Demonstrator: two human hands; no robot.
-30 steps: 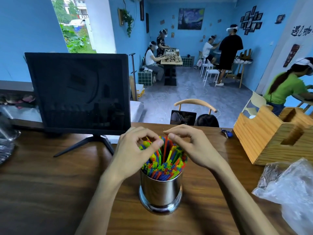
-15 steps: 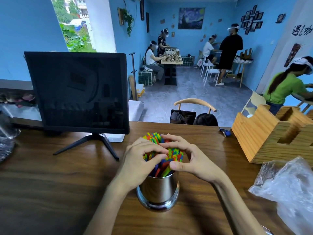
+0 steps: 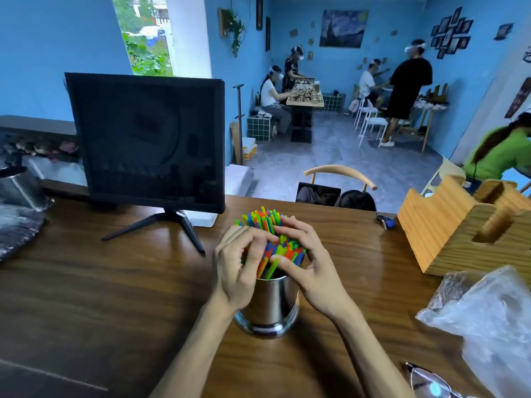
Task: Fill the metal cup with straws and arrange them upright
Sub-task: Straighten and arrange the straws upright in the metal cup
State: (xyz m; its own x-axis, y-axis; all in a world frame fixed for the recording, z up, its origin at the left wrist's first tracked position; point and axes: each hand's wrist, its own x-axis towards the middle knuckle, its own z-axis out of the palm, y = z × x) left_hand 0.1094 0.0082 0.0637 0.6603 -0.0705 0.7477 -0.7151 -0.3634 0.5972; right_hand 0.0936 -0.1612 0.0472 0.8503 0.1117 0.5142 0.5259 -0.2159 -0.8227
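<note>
1. Head view, only angle I've got: the metal cup (image 3: 268, 304) stands upright on the wooden tabletop (image 3: 100, 297), pretty much dead center in front of me, packed with colored straws (image 3: 265, 222) that stick up out of the top and lean a bit away from me.
2. My left hand (image 3: 234, 265) is on the left side of the bundle, fingers curled around the straws just above the cup's rim, so that grip is closed on the straws.
3. My right hand (image 3: 309, 265) does the same from the right, thumb and fingers wrapped round the bundle. The fingertips of both hands nearly meet over the middle of it.
4. Other stuff on the tabletop: a dark monitor (image 3: 146, 139) on a tripod-ish stand behind and left of the cup, a wooden organizer box (image 3: 459, 225) off to the right, a crinkly clear plastic bag (image 3: 488, 317) nearer me on the right, and a pair of glasses (image 3: 425, 380) at the bottom right edge.
5. A small blue item (image 3: 386, 221) lies near the far edge, just beside the box; too small to tell what it is.
</note>
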